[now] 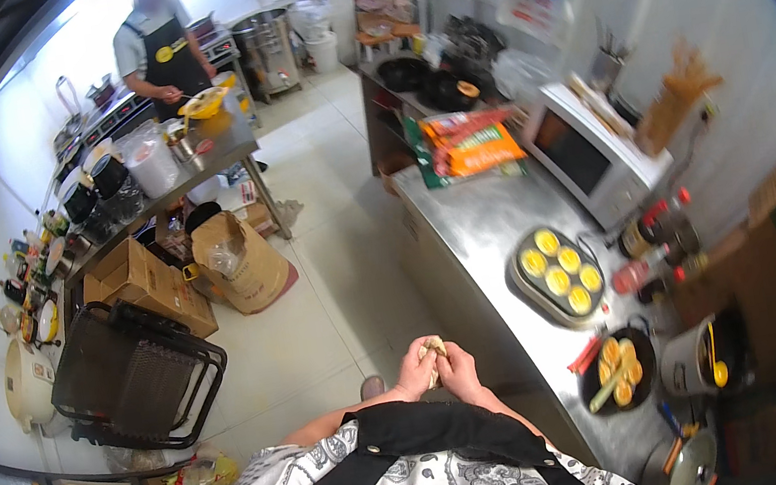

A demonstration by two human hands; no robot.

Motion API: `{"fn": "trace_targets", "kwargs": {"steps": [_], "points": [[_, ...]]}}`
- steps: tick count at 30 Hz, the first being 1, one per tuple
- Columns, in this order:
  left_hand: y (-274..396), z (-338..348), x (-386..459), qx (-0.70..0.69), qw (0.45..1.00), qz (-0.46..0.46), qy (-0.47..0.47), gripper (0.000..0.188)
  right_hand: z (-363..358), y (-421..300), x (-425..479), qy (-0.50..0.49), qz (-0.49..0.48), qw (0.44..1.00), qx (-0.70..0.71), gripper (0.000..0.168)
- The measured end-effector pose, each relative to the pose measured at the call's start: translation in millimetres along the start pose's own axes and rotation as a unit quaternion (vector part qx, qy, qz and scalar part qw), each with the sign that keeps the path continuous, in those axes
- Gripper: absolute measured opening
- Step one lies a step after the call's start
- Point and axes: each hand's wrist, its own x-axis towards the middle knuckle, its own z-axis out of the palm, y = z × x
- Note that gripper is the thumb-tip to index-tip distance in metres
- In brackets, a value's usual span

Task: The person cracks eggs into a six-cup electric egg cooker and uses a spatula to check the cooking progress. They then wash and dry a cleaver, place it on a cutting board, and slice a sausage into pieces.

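In front of my apron, both hands meet around a small pale cloth-like item [433, 347]. My left hand [416, 369] grips it from one side and my right hand [456, 368] from the other. It could be a cloth or food; the picture does not settle it. To the right, on the steel counter, an electric pan with round moulds [557, 277] holds several yellow egg rounds. Nearer me on that counter, a black pan [592, 393] contains several browned round cakes, with a pale green-handled utensil [609, 387] lying across them.
The steel counter [462, 231] runs along my right, bearing food packets [471, 143], a microwave [589, 152], bottles [651, 268] and a pot [684, 364]. A folded black chair [136, 370] and cardboard box [154, 289] stand left. A co-worker [161, 58] stands at the far left table.
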Motion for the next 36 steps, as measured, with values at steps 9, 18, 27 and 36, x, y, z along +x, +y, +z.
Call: {"fn": "trace_targets", "kwargs": {"steps": [9,18,27,36], "points": [[102.0,-151.4,139.7,-0.148,0.974,-0.037,0.169,0.014,132.9,-93.7,197.3,-0.059,-0.263,0.926,-0.263,0.019],[126.6,-252.5,244.2,-0.219,0.929,-0.094,0.282,0.018,211.3,-112.5,315.1,-0.164,-0.299,0.937,-0.075,0.024],[219.2,-295.4,377.7,-0.290,0.946,-0.041,0.136,0.031,264.6,-106.4,503.8,-0.151,-0.349,0.923,-0.061,0.024],[202.3,-344.1,512.5,-0.359,0.878,0.023,0.317,0.014,314.4,-113.7,628.7,-0.252,-0.489,0.825,-0.131,0.009]]}}
